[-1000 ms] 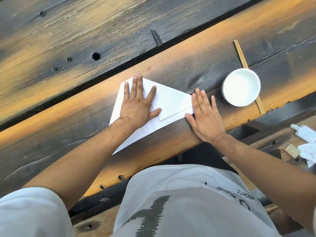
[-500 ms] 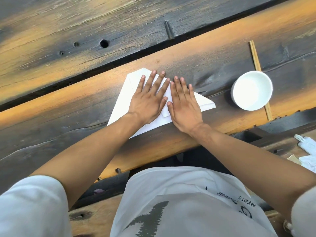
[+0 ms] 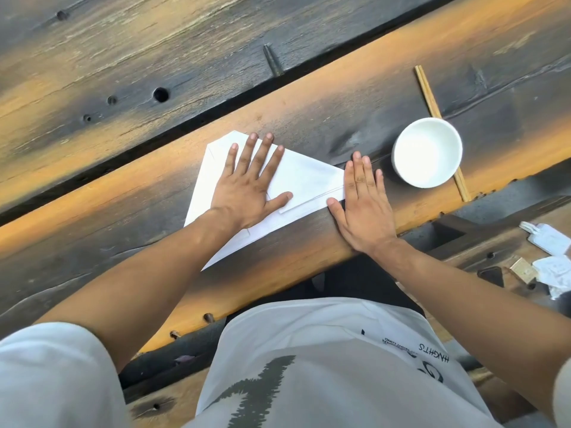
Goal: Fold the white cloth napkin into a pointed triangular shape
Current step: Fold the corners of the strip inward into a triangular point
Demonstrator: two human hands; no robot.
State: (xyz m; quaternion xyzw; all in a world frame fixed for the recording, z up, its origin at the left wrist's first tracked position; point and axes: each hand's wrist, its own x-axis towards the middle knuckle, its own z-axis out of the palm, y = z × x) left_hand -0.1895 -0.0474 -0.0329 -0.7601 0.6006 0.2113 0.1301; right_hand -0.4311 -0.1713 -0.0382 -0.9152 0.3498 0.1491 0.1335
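- Weathered wooden surface (image 3: 309, 97) is carrying a folded napkin (image 3: 306, 177).
- Left hand (image 3: 247, 189) is pressing it, grip released.
- Right hand (image 3: 364, 208) is lying flat at its tip, grip released.

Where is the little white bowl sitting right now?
In the head view, the white bowl sits right of the napkin, just beyond the right hand, on the chopsticks.

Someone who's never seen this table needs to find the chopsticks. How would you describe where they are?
Start at the orange-streaked wooden plank nearest the person. To the right of the right hand sits a round white bowl. The chopsticks are the thin tan sticks passing under it, the only slender wooden pieces there.
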